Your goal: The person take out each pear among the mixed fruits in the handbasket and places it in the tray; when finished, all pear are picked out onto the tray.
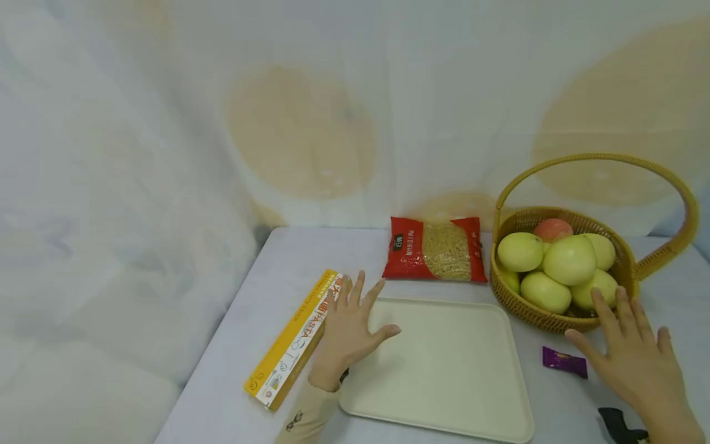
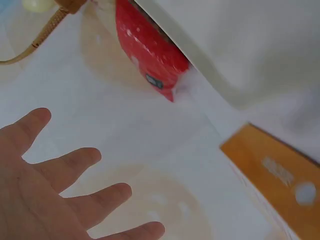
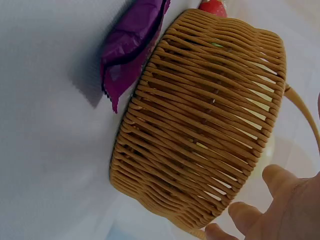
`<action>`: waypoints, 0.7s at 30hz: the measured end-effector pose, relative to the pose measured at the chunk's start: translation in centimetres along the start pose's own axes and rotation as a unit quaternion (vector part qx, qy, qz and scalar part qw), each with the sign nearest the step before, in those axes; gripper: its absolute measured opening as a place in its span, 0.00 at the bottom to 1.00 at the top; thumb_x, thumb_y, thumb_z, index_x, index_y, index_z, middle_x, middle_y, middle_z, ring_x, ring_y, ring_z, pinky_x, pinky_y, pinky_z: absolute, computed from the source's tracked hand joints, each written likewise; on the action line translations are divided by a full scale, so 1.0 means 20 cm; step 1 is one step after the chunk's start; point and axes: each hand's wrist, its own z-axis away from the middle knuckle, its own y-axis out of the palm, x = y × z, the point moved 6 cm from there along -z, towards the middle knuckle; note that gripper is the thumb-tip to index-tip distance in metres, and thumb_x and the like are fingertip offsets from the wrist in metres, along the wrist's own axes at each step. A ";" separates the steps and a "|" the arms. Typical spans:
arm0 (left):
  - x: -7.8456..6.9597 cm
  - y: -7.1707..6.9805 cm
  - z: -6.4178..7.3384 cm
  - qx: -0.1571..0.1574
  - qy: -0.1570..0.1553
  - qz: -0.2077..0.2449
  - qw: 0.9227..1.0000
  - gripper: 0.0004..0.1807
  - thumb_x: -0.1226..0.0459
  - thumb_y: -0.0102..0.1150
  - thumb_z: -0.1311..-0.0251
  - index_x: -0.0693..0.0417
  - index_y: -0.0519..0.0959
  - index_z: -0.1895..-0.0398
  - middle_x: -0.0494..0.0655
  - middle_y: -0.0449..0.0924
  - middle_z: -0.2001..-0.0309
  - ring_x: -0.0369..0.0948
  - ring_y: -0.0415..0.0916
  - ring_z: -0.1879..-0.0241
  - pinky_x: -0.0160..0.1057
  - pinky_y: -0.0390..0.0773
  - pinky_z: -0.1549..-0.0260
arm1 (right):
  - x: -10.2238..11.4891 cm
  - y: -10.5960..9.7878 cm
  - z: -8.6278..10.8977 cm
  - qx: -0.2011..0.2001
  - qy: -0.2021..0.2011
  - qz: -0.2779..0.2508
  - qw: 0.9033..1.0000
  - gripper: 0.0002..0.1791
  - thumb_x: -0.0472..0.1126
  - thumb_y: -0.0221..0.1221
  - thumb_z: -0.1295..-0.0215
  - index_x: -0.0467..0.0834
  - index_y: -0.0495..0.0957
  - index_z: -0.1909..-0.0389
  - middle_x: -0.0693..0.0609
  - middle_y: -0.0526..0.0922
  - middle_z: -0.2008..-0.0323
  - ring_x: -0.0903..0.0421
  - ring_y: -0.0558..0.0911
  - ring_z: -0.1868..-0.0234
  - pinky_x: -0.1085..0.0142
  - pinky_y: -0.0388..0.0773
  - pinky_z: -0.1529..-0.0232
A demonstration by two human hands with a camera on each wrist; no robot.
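Observation:
My left hand point(image 1: 348, 330) hovers with spread fingers over the left edge of a cream tray point(image 1: 444, 364), beside a yellow and white pasta box point(image 1: 296, 345). It holds nothing. On the right, my right hand point(image 1: 638, 357) is also spread and holds nothing, at the near side of a wicker basket point(image 1: 532, 317). Green fruits point(image 1: 570, 260) and one reddish fruit point(image 1: 553, 229) fill the basket. A small purple-wrapped snack point(image 1: 564, 362) lies left of the right hand. In the right wrist view the fingers point(image 3: 245, 217) are close to the basket's rim; contact cannot be told.
Behind the tray lies a red bag of pasta point(image 1: 444, 250) with a clear window. The basket's tall handle point(image 1: 599, 157) arches above the fruit. A black object point(image 1: 620, 425) sits by the right wrist. A patterned cloth point(image 1: 310, 123) hangs behind the white table.

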 end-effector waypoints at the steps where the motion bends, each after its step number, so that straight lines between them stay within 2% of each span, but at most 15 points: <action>1: -0.03 0.02 -0.02 0.008 0.005 0.023 1.000 0.57 0.18 0.11 0.55 0.33 0.55 0.25 0.54 0.51 0.24 0.62 0.44 0.25 0.70 0.49 0.34 | -0.01 0.00 -0.01 0.001 0.004 -0.005 1.000 0.48 0.65 0.43 0.29 0.49 0.26 0.24 0.39 0.19 0.27 0.35 0.23 0.27 0.28 0.20 0.39; 4: -0.14 0.05 -0.10 0.022 0.027 0.089 0.995 0.56 0.19 0.14 0.54 0.34 0.53 0.24 0.52 0.50 0.23 0.60 0.44 0.25 0.68 0.50 0.32 | -0.02 0.01 -0.03 -0.001 0.006 -0.020 1.000 0.48 0.65 0.43 0.28 0.48 0.25 0.24 0.37 0.20 0.27 0.34 0.24 0.27 0.26 0.24 0.39; 6: -0.23 0.07 -0.15 0.029 0.052 0.114 0.992 0.55 0.20 0.17 0.51 0.37 0.53 0.24 0.52 0.51 0.23 0.58 0.45 0.24 0.65 0.52 0.32 | -0.02 0.01 -0.04 -0.005 0.006 -0.027 1.000 0.49 0.65 0.43 0.29 0.45 0.25 0.24 0.35 0.22 0.27 0.32 0.26 0.27 0.25 0.29 0.39; 10: -0.41 0.11 -0.26 0.056 0.108 0.150 0.981 0.46 0.30 0.37 0.38 0.46 0.54 0.24 0.52 0.54 0.25 0.53 0.49 0.25 0.57 0.56 0.30 | -0.02 0.02 -0.05 -0.009 0.013 -0.039 0.999 0.51 0.64 0.43 0.29 0.39 0.25 0.25 0.32 0.23 0.28 0.32 0.26 0.27 0.23 0.36 0.40; 13: -0.53 0.14 -0.35 0.081 0.127 0.184 0.971 0.42 0.41 0.51 0.35 0.48 0.53 0.24 0.49 0.56 0.25 0.48 0.51 0.25 0.50 0.57 0.28 | -0.04 0.02 -0.08 -0.008 0.024 -0.050 0.998 0.53 0.65 0.43 0.29 0.33 0.24 0.27 0.31 0.21 0.28 0.34 0.24 0.27 0.23 0.36 0.40; 17: -0.68 0.20 -0.46 0.104 0.139 0.234 0.957 0.41 0.44 0.52 0.33 0.46 0.50 0.23 0.44 0.54 0.24 0.43 0.51 0.25 0.45 0.57 0.28 | -0.05 0.00 -0.12 -0.012 0.041 -0.062 0.997 0.56 0.65 0.44 0.30 0.28 0.24 0.29 0.29 0.20 0.29 0.33 0.23 0.27 0.24 0.37 0.39; 21: -0.79 0.25 -0.55 0.102 0.151 0.271 0.945 0.39 0.47 0.50 0.31 0.50 0.49 0.23 0.48 0.53 0.24 0.44 0.52 0.25 0.45 0.57 0.28 | -0.05 -0.01 -0.13 -0.022 0.046 -0.076 0.996 0.58 0.66 0.46 0.31 0.27 0.24 0.29 0.29 0.20 0.29 0.31 0.26 0.27 0.25 0.38 0.38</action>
